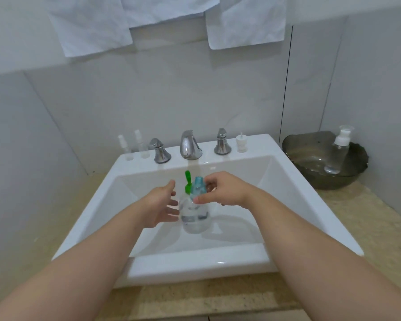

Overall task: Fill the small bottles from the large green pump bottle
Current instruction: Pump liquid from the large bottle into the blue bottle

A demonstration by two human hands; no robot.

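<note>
2 hands over the sink [148, 269]: my right hand [222, 193] pinches a small blue bottle [197, 188] beside the green pump bottle [195, 216]; my left hand [162, 205] hangs open.

Light: soft, even, cool white, fairly bright.
Shadows: faint, beneath the pump bottle [195, 214] inside the sink [299, 181].
Glare: small highlights on the chrome faucet [190, 144].
Blur: slight softness throughout.
Distortion: wide-angle bending toward the edges.
</note>
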